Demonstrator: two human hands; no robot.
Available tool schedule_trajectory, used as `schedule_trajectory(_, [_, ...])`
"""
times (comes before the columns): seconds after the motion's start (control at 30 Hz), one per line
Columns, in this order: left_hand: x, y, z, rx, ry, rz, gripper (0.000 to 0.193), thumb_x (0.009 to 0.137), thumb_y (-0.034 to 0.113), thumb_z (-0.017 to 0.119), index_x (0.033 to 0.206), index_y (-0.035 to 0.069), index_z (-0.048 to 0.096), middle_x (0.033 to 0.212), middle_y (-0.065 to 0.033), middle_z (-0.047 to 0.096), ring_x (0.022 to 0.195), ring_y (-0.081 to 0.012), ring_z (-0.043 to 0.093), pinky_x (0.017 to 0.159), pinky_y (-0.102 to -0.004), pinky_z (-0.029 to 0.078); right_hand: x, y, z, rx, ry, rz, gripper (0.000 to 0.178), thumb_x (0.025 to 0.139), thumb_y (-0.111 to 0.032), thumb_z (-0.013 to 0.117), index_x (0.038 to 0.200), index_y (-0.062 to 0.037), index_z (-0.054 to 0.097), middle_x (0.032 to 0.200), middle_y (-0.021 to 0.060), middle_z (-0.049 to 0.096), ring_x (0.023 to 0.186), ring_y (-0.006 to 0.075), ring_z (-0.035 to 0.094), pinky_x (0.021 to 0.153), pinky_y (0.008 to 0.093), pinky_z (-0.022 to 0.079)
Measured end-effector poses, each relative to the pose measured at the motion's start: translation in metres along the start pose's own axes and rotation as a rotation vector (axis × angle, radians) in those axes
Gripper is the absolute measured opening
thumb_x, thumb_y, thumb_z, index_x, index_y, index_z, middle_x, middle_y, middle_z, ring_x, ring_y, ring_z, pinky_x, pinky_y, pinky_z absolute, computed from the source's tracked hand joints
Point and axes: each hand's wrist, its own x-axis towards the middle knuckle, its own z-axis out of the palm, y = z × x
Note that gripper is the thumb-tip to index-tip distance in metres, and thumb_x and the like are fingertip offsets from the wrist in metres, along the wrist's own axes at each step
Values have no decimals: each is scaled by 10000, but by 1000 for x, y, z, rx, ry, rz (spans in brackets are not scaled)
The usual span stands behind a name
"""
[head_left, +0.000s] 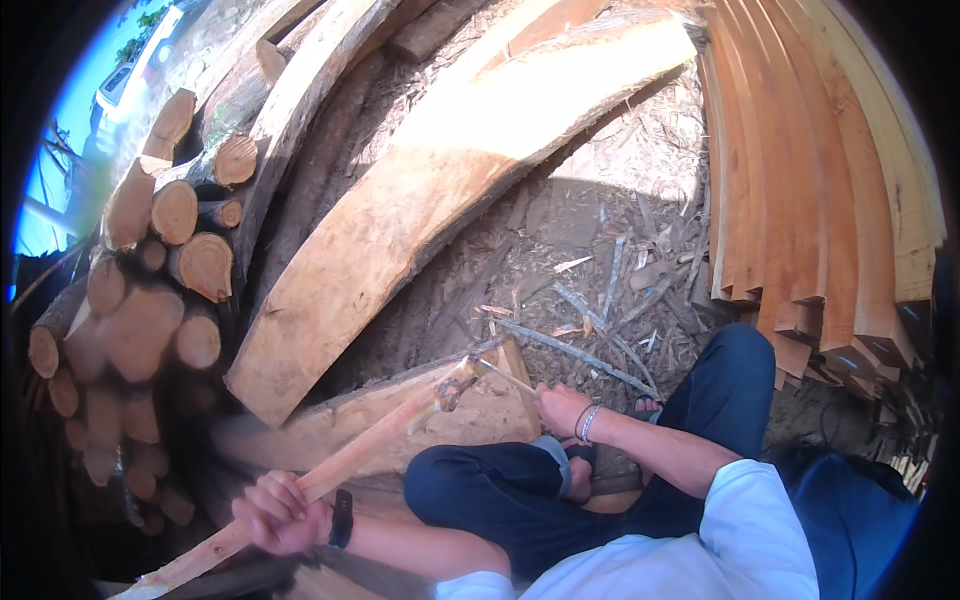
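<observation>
My left hand (280,512), with a dark band at the wrist, is wrapped round a long, peeled wooden pole (370,442). The pole slants from the lower left up to a knotty end (457,384) near the middle, where some darker bark shows. In my right hand (563,410), closed and wearing bracelets, is a knife (508,376) with a narrow blade. Its tip meets or nearly meets the knotty end; contact is hard to tell. Below that end lies a thick wooden slab (500,415), seemingly under the pole.
A long, wide plank (380,220) runs from left of centre to the far side. Stacked logs (175,212) rise at the left. Several sawn boards (790,150) lean at the right. Sticks and wood chips (590,345) litter the ground before my bent knees.
</observation>
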Motion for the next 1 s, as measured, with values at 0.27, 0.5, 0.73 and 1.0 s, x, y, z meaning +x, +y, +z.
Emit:
schedule_trajectory(0.27, [-2, -1, 0, 66, 65, -9, 231, 861, 133, 492, 692, 119, 335, 450, -8, 359, 318, -82, 304, 318, -198, 251, -1, -7, -6, 27, 27, -2, 280, 924, -253, 476, 951, 24, 502, 739, 248, 635, 719, 436, 636, 642, 512, 512])
schedule_trajectory(0.5, [-1, -5, 5, 97, 88, 8, 230, 865, 134, 485, 692, 117, 334, 440, -10, 349, 319, -87, 305, 321, -199, 253, 3, 19, 17, -67, 68, 17, 255, 910, -231, 485, 963, 17, 508, 754, 242, 644, 737, 417, 651, 659, 498, 524])
schedule_trajectory(0.73, [1, -3, 8, 89, 31, -27, 257, 884, 142, 470, 679, 144, 316, 439, 15, 308, 325, -74, 266, 350, -205, 229, 6, 15, 8, -98, 45, 9, 236, 895, -204, 491, 974, 18, 501, 742, 248, 642, 733, 417, 652, 652, 499, 526])
schedule_trajectory(1.0, [2, -1, 11, 85, 69, 14, 235, 861, 120, 485, 685, 114, 328, 438, 1, 337, 317, -83, 297, 320, -192, 252, 2, -3, -7, -102, 7, 10, 212, 860, -149, 489, 973, 29, 513, 806, 259, 648, 783, 418, 659, 682, 480, 538])
